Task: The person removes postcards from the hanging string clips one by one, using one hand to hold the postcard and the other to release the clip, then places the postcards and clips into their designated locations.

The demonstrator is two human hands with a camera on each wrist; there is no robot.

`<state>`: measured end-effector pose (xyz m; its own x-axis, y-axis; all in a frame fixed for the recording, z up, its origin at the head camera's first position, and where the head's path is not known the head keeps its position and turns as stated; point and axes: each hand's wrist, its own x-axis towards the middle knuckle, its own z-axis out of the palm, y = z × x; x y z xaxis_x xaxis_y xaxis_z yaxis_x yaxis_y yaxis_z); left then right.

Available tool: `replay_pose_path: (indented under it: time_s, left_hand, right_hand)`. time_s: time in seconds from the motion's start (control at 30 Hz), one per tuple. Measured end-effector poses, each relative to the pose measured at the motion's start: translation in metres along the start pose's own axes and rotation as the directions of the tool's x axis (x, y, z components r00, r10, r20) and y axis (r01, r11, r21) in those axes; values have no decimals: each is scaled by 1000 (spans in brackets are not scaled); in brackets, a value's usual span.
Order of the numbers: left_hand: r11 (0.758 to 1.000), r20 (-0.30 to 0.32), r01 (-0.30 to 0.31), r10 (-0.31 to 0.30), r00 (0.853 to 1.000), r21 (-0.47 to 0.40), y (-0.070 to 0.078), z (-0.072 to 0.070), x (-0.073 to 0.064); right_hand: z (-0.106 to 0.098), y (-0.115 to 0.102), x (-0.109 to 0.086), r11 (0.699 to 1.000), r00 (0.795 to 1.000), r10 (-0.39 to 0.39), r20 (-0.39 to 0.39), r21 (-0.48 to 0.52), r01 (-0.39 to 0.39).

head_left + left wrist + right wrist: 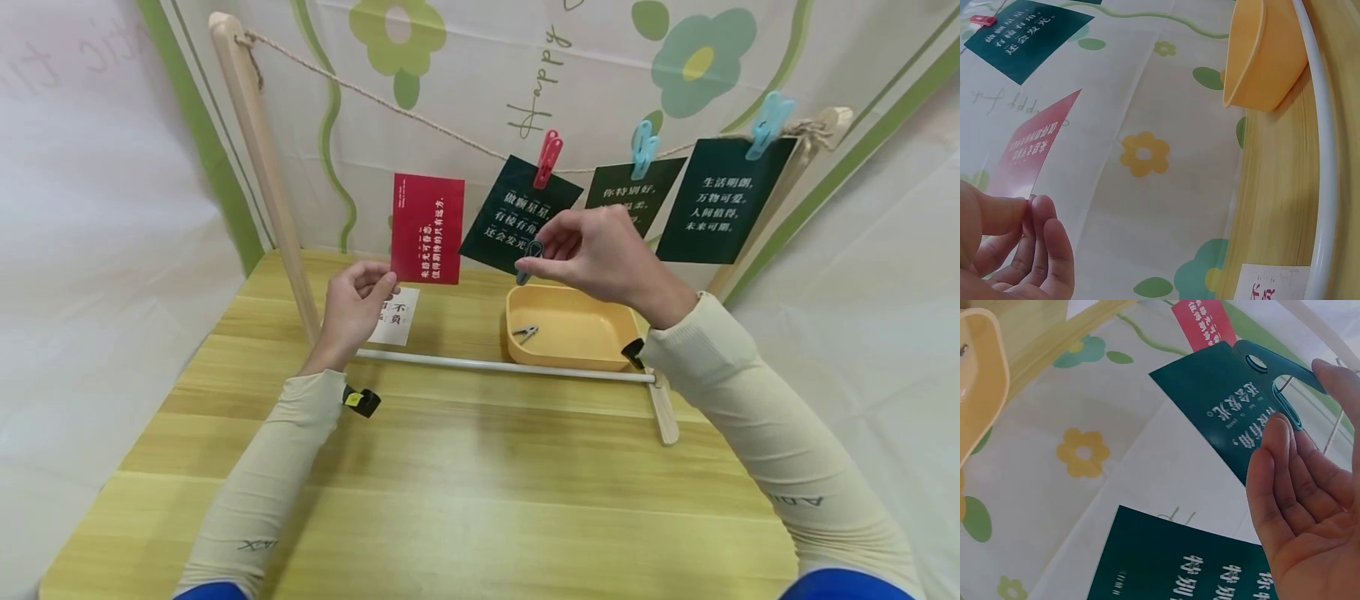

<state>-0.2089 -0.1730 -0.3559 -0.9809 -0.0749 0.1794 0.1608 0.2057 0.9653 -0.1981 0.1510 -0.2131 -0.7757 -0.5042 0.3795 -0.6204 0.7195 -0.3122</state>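
Your cream sleeves lie closest to the camera, reaching in from the near side of the yellow tray, one to its left and one to its right. Under the tray spreads the wood-grained table. You have a wooden frame standing with one post well left of the tray and the other just right of it; its cord sags above the tray.

Three dark green cards hang from that cord, above the tray and to its upper right; the leftmost tilts.

Your left hand, left of the tray, pinches the red card at its lower left corner. That card is up and left of the tray, its long axis close to vertical, a short edge down, its lines of print running along that axis. A white card lies on the table left of the tray, partly hidden by your hand.

Your right hand, above the tray, pinches a dark teal clip between thumb and fingers. In the right wrist view the clip's holed end points away from your palm, toward the red card, its two arms spread back toward your fingertips. Smallest, a gray clip lies inside the tray at its left.
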Motion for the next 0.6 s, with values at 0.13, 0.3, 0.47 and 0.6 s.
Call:
replay_pose_path:
  time_s: [0.13, 0.3, 0.47, 0.6]
  left_hand:
    - [1000, -6, 3, -3, 1000, 0, -3, 1, 1]
    - [1000, -1, 1, -1, 1000, -1, -8, 1, 2]
    - [999, 14, 32, -32, 999, 0, -11, 2, 2]
    - [999, 21, 36, -36, 999, 2, -14, 3, 2]
  right_hand:
    - [2, 4, -2, 1000, 1000, 9, 9, 10, -9]
    - [6, 9, -6, 1000, 1000, 17, 11, 23, -18]
    - [10, 14, -9, 999, 999, 21, 24, 27, -22]
    - [13, 18, -11, 999, 999, 27, 29, 30, -28]
